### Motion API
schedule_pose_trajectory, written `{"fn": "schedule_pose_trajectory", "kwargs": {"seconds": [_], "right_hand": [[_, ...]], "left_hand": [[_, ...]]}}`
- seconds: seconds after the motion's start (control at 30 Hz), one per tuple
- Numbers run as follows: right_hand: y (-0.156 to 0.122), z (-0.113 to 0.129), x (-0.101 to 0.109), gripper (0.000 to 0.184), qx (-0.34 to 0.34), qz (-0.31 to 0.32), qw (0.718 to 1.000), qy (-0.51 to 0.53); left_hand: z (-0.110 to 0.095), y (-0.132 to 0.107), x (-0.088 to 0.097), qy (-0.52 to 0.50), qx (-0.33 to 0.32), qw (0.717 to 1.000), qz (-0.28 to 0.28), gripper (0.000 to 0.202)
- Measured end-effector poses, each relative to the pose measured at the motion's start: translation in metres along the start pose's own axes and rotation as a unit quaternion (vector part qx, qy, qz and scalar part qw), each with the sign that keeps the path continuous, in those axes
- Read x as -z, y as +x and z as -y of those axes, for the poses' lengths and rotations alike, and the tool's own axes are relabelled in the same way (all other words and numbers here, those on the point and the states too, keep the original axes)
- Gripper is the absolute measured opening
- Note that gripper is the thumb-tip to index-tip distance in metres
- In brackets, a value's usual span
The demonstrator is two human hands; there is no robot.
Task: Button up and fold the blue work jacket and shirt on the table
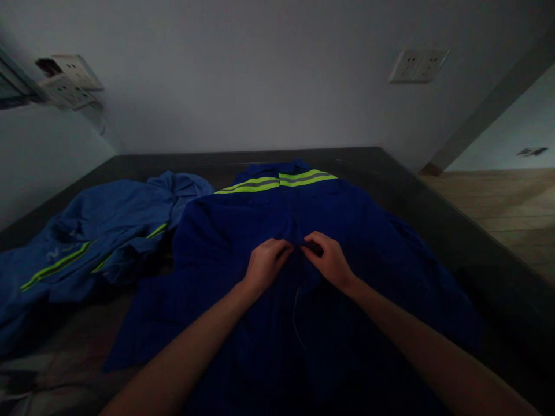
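A dark blue work jacket [342, 214] lies spread out in front of me, its collar toward the wall. Yellow-green and grey reflective strips [260, 184] run across its chest. My left hand [266, 263] pinches the cloth along the front opening, about mid-length. Just across the opening, my right hand [327, 257] pinches the facing edge with thumb and fingers. The fingertips of both hands are close together. Whether a button or other fastener sits between them is too dark to make out. Below the hands a pale loose thread [295, 323] hangs down the front.
A lighter blue garment [117, 208] with yellow-green stripes lies crumpled at the left. Both garments rest on a dark tabletop [359, 159] against a pale wall. Wall sockets [418, 65] are at the upper right, with more sockets [76, 72] at the upper left. Wooden flooring [503, 199] shows at the right.
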State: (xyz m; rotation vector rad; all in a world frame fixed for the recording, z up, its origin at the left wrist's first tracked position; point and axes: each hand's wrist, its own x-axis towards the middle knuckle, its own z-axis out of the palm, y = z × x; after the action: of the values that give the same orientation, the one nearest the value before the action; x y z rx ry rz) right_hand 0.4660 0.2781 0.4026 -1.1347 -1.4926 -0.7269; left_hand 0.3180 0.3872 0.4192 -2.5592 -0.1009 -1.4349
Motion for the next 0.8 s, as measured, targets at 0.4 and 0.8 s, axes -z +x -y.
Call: {"fn": "schedule_pose_trajectory", "kwargs": {"seconds": [0.4, 0.8], "right_hand": [[-0.0003, -0.0067, -0.0032, 0.008, -0.011, 0.022, 0.998, -0.051], [-0.0023, 0.0026, -0.0054, 0.010, 0.001, -0.005, 1.000, -0.030]], "left_hand": [[0.0010, -0.0020, -0.0027, -0.020, -0.034, 0.999, -0.026, 0.012], [-0.0004, -0.0022, -0.0007, 0.018, -0.069, 0.997, 0.002, 0.017]]}}
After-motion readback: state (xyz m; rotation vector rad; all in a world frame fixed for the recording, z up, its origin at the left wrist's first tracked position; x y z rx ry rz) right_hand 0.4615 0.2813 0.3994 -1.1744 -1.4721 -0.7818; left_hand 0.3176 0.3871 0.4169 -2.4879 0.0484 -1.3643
